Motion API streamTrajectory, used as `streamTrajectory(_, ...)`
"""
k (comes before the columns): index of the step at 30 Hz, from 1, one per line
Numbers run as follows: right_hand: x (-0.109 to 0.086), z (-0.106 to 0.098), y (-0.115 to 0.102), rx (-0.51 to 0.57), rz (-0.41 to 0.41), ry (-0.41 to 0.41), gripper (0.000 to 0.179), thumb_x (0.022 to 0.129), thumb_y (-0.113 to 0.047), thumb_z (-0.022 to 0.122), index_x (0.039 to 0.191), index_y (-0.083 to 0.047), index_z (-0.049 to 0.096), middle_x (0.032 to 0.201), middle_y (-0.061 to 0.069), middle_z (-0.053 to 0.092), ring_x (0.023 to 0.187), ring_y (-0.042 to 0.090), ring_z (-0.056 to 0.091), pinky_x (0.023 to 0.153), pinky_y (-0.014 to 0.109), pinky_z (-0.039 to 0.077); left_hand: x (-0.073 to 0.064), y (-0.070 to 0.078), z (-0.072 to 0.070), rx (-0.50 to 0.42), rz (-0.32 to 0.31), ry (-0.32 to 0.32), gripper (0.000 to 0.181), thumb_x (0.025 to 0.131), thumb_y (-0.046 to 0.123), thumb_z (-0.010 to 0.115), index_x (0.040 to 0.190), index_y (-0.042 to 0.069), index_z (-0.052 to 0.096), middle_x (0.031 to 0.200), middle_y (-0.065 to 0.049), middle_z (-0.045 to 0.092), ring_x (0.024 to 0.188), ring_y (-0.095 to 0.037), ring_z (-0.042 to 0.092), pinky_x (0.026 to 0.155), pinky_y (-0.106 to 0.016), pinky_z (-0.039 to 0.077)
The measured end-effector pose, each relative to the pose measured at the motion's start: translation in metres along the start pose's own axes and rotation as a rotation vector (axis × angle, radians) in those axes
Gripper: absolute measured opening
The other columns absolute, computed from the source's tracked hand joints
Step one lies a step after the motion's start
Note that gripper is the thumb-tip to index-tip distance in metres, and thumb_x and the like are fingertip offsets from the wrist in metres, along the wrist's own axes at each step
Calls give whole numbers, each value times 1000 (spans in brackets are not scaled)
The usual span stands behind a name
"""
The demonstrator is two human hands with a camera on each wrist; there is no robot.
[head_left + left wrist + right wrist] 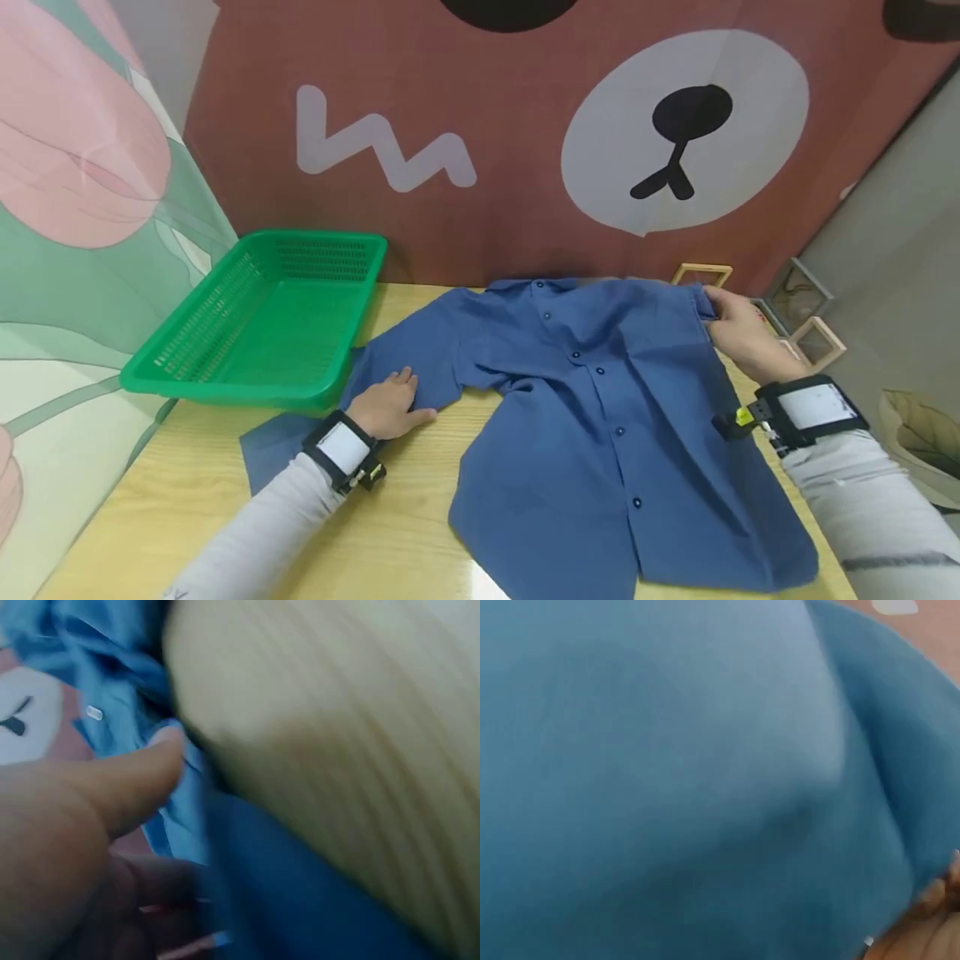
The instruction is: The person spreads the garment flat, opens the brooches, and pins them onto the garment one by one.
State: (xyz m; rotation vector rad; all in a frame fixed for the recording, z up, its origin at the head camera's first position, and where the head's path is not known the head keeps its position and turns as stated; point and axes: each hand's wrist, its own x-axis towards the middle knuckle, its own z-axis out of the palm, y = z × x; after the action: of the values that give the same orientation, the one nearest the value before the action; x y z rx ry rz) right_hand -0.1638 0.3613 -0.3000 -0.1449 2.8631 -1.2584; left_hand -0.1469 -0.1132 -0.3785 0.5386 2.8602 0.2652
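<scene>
A blue button-up shirt (547, 417) lies front side up across the table, its row of dark buttons running down the middle. In the head view my left hand (390, 406) rests on the outspread sleeve (423, 337) at the left, fingers over the cloth and thumb out to the side. The left wrist view is blurred, with the thumb (142, 776) against blue fabric. At the shirt's upper right, my right hand (742, 329) grips the edge near the shoulder, its fingertips partly hidden by the cloth. Blue fabric (660, 750) fills most of the right wrist view.
A green plastic basket (251, 392) stands at the back left, over part of the sleeve's end. Small wooden frames (821, 342) are beyond my right hand. The wall with a bear picture (510, 150) rises behind the wooden table (375, 508).
</scene>
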Motion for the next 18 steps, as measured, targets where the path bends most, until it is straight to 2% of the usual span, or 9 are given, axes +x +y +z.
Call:
streamTrajectory(2,-1,-9,-5,-53,1,29,42,104,-11,46,142,5,40,131,27,51,96,2,51,72,15,48,3,-8,4,41,-28,-20,69,102,40,51,141,-16,43,149,-35,40,138,-50,41,109,-56,41)
streamTrajectory(5,-6,-25,-11,-125,-17,99,40,102,-5,47,141,2,44,134,28,51,90,0,52,65,15,45,5,-16,4,85,-62,27,62,105,34,48,137,-19,45,145,-38,43,133,-53,45,105,-58,45)
streamTrajectory(8,-12,-42,-17,-230,-45,202,39,98,2,46,137,0,51,129,29,55,73,-2,49,55,19,39,5,-22,-1,114,-82,63,57,105,28,47,132,-22,48,140,-41,47,126,-56,50,100,-58,48)
streamTrajectory(10,-17,-54,-23,-327,-76,268,44,92,8,44,134,1,53,122,32,56,67,10,49,51,28,33,6,-23,-5,123,-93,80,53,104,25,48,128,-22,52,136,-42,49,120,-56,55,97,-57,50)
streamTrajectory(11,-18,-60,-26,-386,-86,304,46,89,10,42,133,2,54,119,33,56,68,18,50,52,33,36,6,-25,-6,127,-97,91,51,104,23,48,125,-23,55,134,-42,51,116,-55,58,94,-57,52)
streamTrajectory(14,-22,-79,-38,-566,-91,406,54,80,13,39,131,4,54,116,35,52,78,46,51,59,56,40,7,-26,-9,113,-105,118,45,103,20,51,114,-22,61,127,-43,55,104,-52,65,87,-56,55)
streamTrajectory(15,-23,-85,-42,-599,-84,450,54,78,12,38,130,5,54,117,36,51,88,52,50,65,61,39,8,-26,-10,106,-109,125,43,102,19,51,111,-22,63,126,-43,56,101,-51,66,85,-56,56)
streamTrajectory(16,-23,-91,-46,-617,-60,495,54,78,10,38,129,6,55,120,36,51,97,54,49,66,60,39,8,-27,-11,96,-113,132,42,102,18,52,108,-21,65,125,-43,56,98,-51,67,84,-56,56)
streamTrajectory(18,-23,-104,-50,-573,8,574,49,81,6,38,127,7,56,113,31,56,87,36,59,63,50,45,8,-27,-11,90,-117,133,41,102,18,52,108,-20,65,124,-44,56,97,-51,68,83,-55,57)
